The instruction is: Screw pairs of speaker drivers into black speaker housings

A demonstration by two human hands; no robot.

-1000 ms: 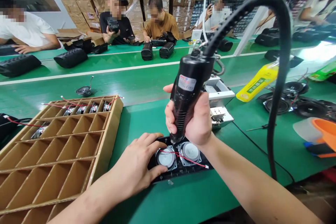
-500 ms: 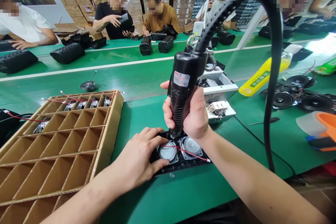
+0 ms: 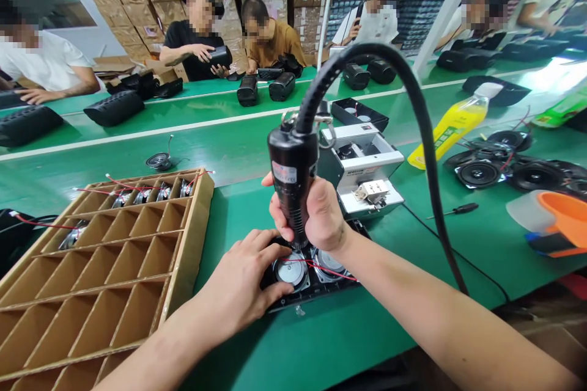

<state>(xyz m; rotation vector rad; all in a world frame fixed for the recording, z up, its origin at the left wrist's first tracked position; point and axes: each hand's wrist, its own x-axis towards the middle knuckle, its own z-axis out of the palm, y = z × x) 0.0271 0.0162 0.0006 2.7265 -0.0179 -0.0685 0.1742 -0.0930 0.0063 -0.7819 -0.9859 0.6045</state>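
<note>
My right hand (image 3: 316, 211) is wrapped around a black electric screwdriver (image 3: 285, 186), held nearly upright with its thick cable looping to the right. Its tip points down at a black speaker panel (image 3: 287, 303); whether it touches a screw is hidden. Two round speakers, a left one (image 3: 291, 272) and a right one (image 3: 331, 263), sit in the panel with thin red wires across them. The forearm covers part of the right one. My left hand (image 3: 247, 272) grips the panel's left end, thumb on the near side and fingers at the far side.
At left stands a cardboard divider box (image 3: 190, 263) with several speakers. Behind the panel is a white screw feeder (image 3: 367, 165). A yellow bottle (image 3: 447, 134), loose speakers (image 3: 479, 172), a small screwdriver (image 3: 463, 209) and an orange container (image 3: 564, 214) lie right. People work across the belt.
The screwdriver has come slightly lower, further down between the two speakers, and its cable loop hangs lower. My left hand keeps its hold on the panel. The camera view has shifted a little.
</note>
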